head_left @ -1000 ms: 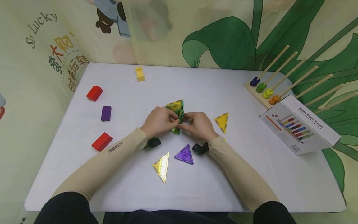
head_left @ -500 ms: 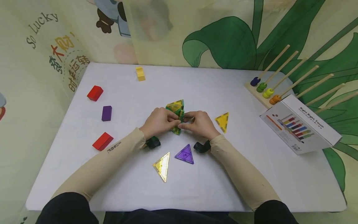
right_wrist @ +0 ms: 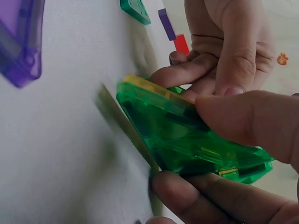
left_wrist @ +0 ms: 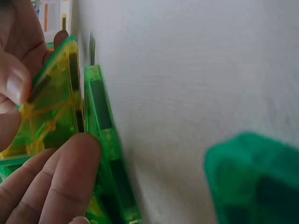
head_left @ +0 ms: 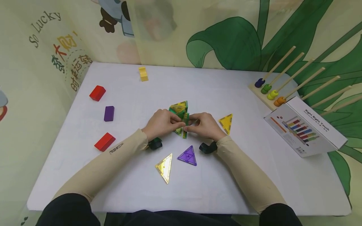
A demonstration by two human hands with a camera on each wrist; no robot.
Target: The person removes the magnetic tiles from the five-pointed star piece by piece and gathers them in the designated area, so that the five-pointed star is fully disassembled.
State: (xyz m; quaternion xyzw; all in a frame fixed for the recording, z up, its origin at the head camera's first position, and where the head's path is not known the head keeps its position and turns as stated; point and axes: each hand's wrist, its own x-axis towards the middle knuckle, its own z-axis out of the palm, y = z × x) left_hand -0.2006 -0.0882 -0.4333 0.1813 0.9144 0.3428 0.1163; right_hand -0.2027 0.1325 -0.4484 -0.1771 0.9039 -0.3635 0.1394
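Note:
Both hands meet at the middle of the white table (head_left: 215,185) on a small stack of green and yellow translucent triangle tiles (head_left: 181,116). My left hand (head_left: 164,123) pinches the tiles from the left; its fingers (left_wrist: 60,186) curl over a green tile (left_wrist: 105,140) and a yellow-green one (left_wrist: 51,109). From the right, my right hand (head_left: 202,125) grips the same stack, thumb and fingers (right_wrist: 243,126) clamped on the green tile (right_wrist: 187,135). The tiles stand on edge against the tabletop.
Loose triangle tiles lie near: yellow (head_left: 227,122) to the right, purple (head_left: 188,156) and yellow (head_left: 165,166) in front. Red blocks (head_left: 97,93) (head_left: 105,142), a purple block (head_left: 109,113) and a yellow block (head_left: 143,74) lie left and far. A bead abacus (head_left: 271,91) and box (head_left: 305,130) stand at the right.
The hands stay on the tile stack; the tiles between them have shifted slightly, one green tile now standing more upright at the right hand's fingertips.

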